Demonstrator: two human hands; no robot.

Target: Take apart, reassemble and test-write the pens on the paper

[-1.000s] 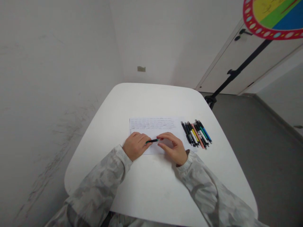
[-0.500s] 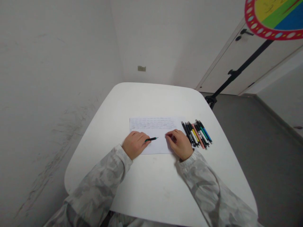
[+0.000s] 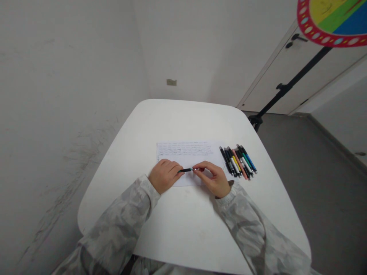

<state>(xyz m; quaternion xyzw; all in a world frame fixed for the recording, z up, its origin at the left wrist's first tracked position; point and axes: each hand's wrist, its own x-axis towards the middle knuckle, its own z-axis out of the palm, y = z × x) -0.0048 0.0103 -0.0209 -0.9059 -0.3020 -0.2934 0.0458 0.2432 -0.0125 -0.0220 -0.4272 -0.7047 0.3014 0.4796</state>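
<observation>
Above the paper, my left hand (image 3: 165, 176) is closed around a slim black pen (image 3: 187, 170) with a green-blue bit near its end. The pen points right, almost level. Thumb and forefinger of my right hand (image 3: 213, 177) pinch a small silver pen tip (image 3: 195, 169) at that end of the pen. Whether the tip is joined to the barrel is too small to tell. Under both hands lies a white sheet of paper (image 3: 187, 181), its upper part covered with lines of handwriting.
Several pens (image 3: 239, 162) in black, white, yellow, pink, green and blue lie side by side right of the paper. All this rests on a white table (image 3: 183, 122) with rounded corners. Beyond its right edge stands a colourful wheel (image 3: 332, 23) on a black stand (image 3: 298, 74).
My right hand has moved left, bringing its fingertips to the pen's end, where a silver tip now shows. My left hand and the pen have barely shifted.
</observation>
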